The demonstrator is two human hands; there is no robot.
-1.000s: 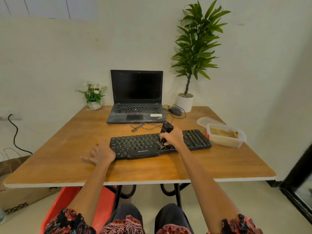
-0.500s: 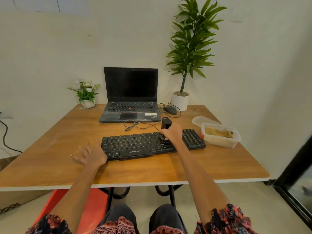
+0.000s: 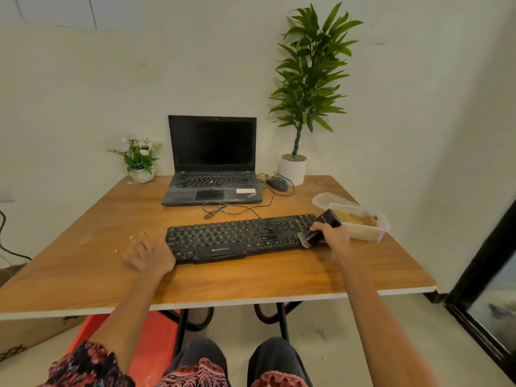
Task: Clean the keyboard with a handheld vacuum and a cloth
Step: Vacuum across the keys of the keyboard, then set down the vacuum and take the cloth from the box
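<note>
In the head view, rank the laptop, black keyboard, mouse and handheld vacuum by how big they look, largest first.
1. laptop
2. black keyboard, wider across but covering less of the picture
3. handheld vacuum, partly hidden in the right hand
4. mouse, close to the vacuum in apparent size, and farther off

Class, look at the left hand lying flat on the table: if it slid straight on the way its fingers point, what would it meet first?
The left hand points up and left, away from the keyboard. Only bare table lies ahead as far as its edge, so the way looks free, though depth is hard to judge.

Soft, even, fairly bright light with faint shadows; wide-angle bending at the edges, slight softness throughout.
</note>
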